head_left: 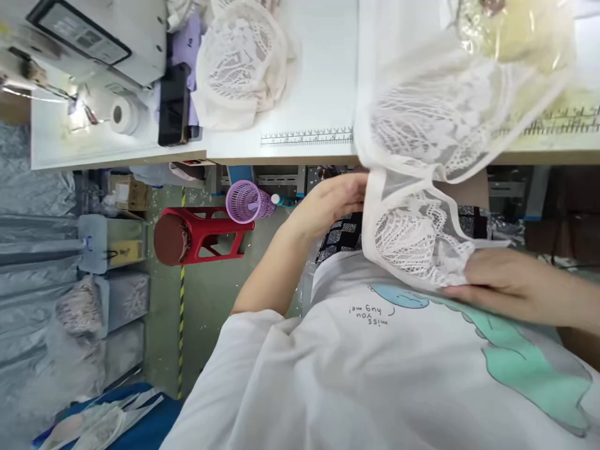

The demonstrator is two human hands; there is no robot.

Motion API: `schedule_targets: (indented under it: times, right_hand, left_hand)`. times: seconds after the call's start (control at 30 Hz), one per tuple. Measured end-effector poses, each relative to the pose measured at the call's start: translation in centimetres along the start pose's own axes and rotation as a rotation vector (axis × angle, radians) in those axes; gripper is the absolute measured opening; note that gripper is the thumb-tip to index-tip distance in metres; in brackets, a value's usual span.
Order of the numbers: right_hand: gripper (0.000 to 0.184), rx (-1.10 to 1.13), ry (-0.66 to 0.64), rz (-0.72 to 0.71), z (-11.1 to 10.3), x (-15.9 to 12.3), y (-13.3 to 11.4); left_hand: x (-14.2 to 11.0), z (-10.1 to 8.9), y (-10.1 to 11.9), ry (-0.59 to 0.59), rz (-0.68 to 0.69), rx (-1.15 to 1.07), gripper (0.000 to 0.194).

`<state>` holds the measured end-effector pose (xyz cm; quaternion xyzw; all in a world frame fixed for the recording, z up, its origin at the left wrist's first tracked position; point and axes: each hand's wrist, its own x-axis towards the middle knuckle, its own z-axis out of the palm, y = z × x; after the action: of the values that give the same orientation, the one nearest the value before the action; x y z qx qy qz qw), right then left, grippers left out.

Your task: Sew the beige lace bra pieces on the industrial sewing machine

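Observation:
A white lace bra (pixel 407 231) hangs over the front edge of the table, one lace cup on the tabletop and the other in front of my shirt. My left hand (pixel 330 203) is at the bra's left edge, its fingers bent towards the fabric and their tips hidden behind it. On the other side my right hand (pixel 501 280) grips the end of the lower cup, with fingers partly covered by the sheer fabric. Further left on the table lies another white lace bra piece (pixel 239 62), folded together.
A ruler strip (pixel 307 137) runs along the table edge. Left of it are a black phone (pixel 173 105), a white roll (pixel 125 115) and a sewing machine (pixel 94 37). A yellow plastic bag (pixel 520 31) lies at upper right. Below stand a red stool (pixel 210 234) and a purple basket (pixel 244 201).

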<state>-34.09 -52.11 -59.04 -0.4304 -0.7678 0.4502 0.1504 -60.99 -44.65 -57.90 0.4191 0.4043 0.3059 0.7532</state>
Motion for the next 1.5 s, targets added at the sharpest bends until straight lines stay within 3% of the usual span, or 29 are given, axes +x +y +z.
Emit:
schedule_targets:
  times: [0.03, 0.1, 0.2, 0.27, 0.33, 0.43, 0.5, 0.63, 0.8, 0.93, 1.03, 1.2, 1.33, 1.5]
  right_hand:
    - [0.054, -0.051, -0.160, -0.069, 0.7, 0.1, 0.2]
    - [0.051, -0.194, -0.291, -0.058, 2.0, 0.4, 0.5]
    - [0.046, -0.347, -0.377, 0.013, 2.7, 0.5, 1.1]
    - [0.037, -0.337, -0.403, 0.108, 1.5, 0.1, 1.6]
    - [0.027, -0.242, -0.262, 0.214, -0.9, -0.5, 1.9]
    - [0.026, -0.079, 0.368, 0.319, -4.4, -0.4, 1.6]
    - [0.028, 0.057, 0.656, 0.285, -5.6, 0.6, 0.5]
    - [0.024, 0.324, 0.580, 0.085, -5.1, 4.0, -1.8]
    - [0.018, 0.473, 0.624, 0.156, -4.5, 6.3, -2.3]
    - [0.023, 0.358, 0.506, 0.196, -5.0, 6.3, -2.9]
    - [0.028, 0.238, 0.488, 0.165, -4.9, 6.2, -3.9]
    - [0.030, 0.064, 0.489, 0.123, -4.9, 6.3, -4.6]
    - [0.030, 0.041, 0.556, 0.202, -5.2, 6.7, -3.4]
    - [0.033, -0.048, 0.665, 0.238, -5.6, 7.5, -1.3]
  left_hand:
    - [0.9, 0.4, 0.5, 0.044, 0.012, -0.070, 0.053]
    - [2.4, 1.3, 1.5, 0.125, 0.043, -0.194, 0.049]
    - [3.7, 2.4, 2.4, 0.190, 0.137, -0.312, 0.043]
    - [4.0, 2.9, 2.3, 0.244, 0.236, -0.324, 0.042]
    - [3.8, 3.2, 1.8, 0.283, 0.306, -0.278, 0.044]
    - [2.7, 3.8, 0.9, 0.265, 0.321, -0.181, 0.050]
    - [2.1, 4.1, 0.5, 0.239, 0.307, -0.141, 0.052]
    - [1.5, 4.5, 0.5, 0.231, 0.318, -0.066, 0.045]
    - [1.2, 3.8, 2.6, 0.173, 0.351, 0.303, 0.027]
    - [1.3, 3.4, 4.0, 0.056, 0.335, 0.624, 0.029]
    - [2.3, 3.5, 3.8, -0.028, 0.358, 0.742, 0.035]
    - [4.4, 4.3, 2.3, -0.121, 0.344, 0.739, 0.033]
    - [5.1, 5.0, 2.5, -0.028, 0.309, 0.546, 0.033]
    - [5.6, 6.3, 3.8, 0.023, 0.214, 0.584, 0.032]
